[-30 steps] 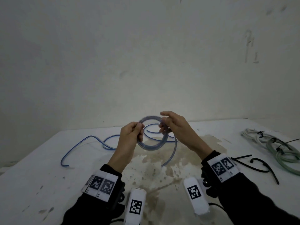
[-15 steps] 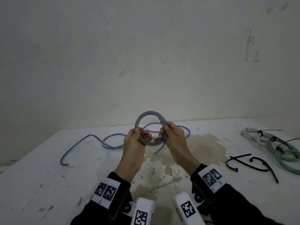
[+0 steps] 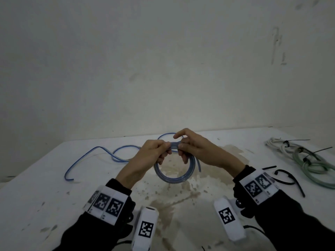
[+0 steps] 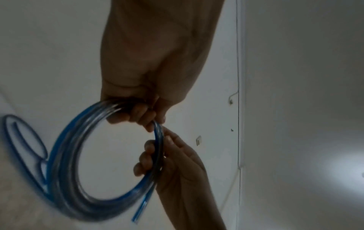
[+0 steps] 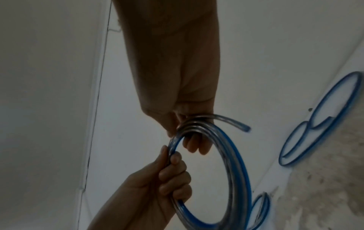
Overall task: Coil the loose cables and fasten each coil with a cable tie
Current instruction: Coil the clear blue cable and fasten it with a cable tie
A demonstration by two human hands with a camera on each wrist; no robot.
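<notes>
White tabletop (image 3: 54, 187), brown stain mid-surface, against a scuffed pale wall (image 3: 163, 60). Left hand (image 3: 150, 154) and right hand (image 3: 197, 151) fingers both curled round the blue coil (image 3: 174, 178), held above the stain; loose tail trails back-left.

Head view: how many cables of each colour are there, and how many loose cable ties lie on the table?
Blue cable, partly coiled, gripped by the left hand and the right hand: 1
White coil, tied: 1
Green coil, tied: 1
Loose black cable ties: 2
Total: 5
</notes>
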